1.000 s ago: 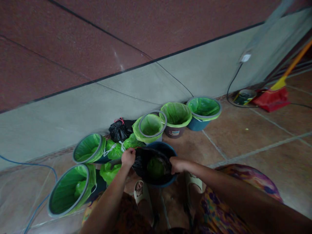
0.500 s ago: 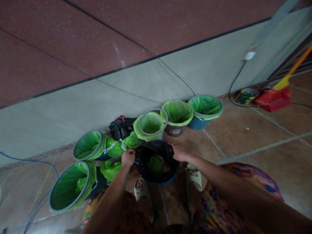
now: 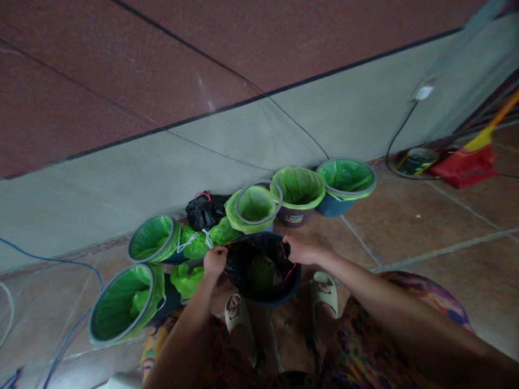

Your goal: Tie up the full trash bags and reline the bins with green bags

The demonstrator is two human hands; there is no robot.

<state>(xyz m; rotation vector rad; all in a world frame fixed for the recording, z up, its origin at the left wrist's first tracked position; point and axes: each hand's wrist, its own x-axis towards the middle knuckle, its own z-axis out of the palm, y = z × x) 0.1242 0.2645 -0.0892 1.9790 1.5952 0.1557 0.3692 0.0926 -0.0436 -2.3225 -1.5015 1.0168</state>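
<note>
A black garbage bag (image 3: 236, 266) lines a blue bin (image 3: 295, 290) standing on the floor between my feet. Something green (image 3: 260, 274) lies inside the bag. My left hand (image 3: 214, 261) is closed in a pinch on the bag's left edge, where a red drawstring stretches from the fingers. Across the opening, my right hand (image 3: 300, 250) is closed over the bag's right edge at the bin's rim, its fingertips partly hidden. A loop of red drawstring (image 3: 290, 271) hangs below the right fingers.
Green-lined bins (image 3: 299, 189) stand along the wall, one bearing a loose grey ring (image 3: 258, 222). A tied black bag (image 3: 205, 212) and tied green bags (image 3: 194, 244) lie behind. More green-lined bins (image 3: 94, 330) lean at left. A red dustpan (image 3: 466, 166) sits far right.
The bag's right edge has dropped toward the bin's rim, and a red drawstring loop now shows beneath my right hand. My left hand keeps its pinch. The view has shifted slightly.
</note>
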